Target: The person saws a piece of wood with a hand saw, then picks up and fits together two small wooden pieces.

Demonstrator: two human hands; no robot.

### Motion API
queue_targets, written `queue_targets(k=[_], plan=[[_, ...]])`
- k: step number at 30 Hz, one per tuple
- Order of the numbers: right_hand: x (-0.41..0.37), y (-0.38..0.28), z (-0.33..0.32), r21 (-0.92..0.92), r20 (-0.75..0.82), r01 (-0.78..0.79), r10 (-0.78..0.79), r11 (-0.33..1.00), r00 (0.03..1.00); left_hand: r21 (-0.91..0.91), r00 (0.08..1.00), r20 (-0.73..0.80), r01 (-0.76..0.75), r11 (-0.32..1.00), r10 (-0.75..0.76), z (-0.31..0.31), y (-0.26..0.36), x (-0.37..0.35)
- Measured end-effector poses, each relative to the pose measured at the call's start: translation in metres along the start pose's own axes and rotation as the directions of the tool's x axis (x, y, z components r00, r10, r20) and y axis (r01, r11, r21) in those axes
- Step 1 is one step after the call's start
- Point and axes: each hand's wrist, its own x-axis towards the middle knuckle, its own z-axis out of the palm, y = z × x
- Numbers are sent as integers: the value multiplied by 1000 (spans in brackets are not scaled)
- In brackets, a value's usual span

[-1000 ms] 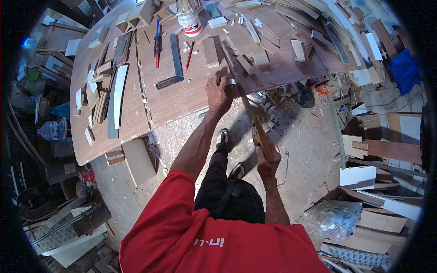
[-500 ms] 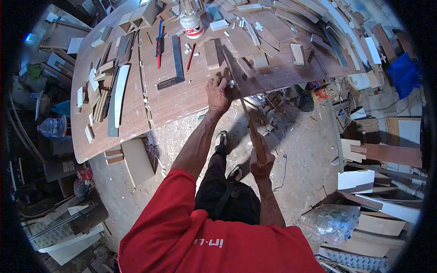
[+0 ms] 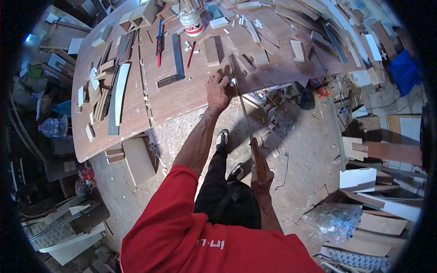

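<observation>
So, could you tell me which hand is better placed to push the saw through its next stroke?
The right. The right hand grips the saw by its handle, with the blade running up to the table edge. The left hand presses on the table beside the blade, probably steadying the work.

Woodwork shop, offcuts (image 3: pixel 210 51) on bench (image 3: pixel 182 98), sawdust floor (image 3: pixel 300 136)

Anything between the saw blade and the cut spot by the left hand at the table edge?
Nothing visible. The thin metal saw blade runs clear from the wooden handle in the right hand to the edge of the brown wooden tabletop, close beside the left hand. Only that hand's fingers sit near the blade.
</observation>
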Motion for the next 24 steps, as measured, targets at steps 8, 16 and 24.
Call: queue_targets(k=[8, 16, 24], plan=[[-10, 7, -2, 478, 37, -390, 426, 787, 904, 2, 999, -42, 34, 999, -34, -4, 12, -4], [-19, 7, -16, 229, -81, -310, 336, 923, 938, -43, 1000, -16, -8, 999, 7, -2, 1, -1], [-3, 1, -21, 143, -105, -114, 130, 983, 986, 69, 972, 218, -109, 992, 92, -11, -7, 13]])
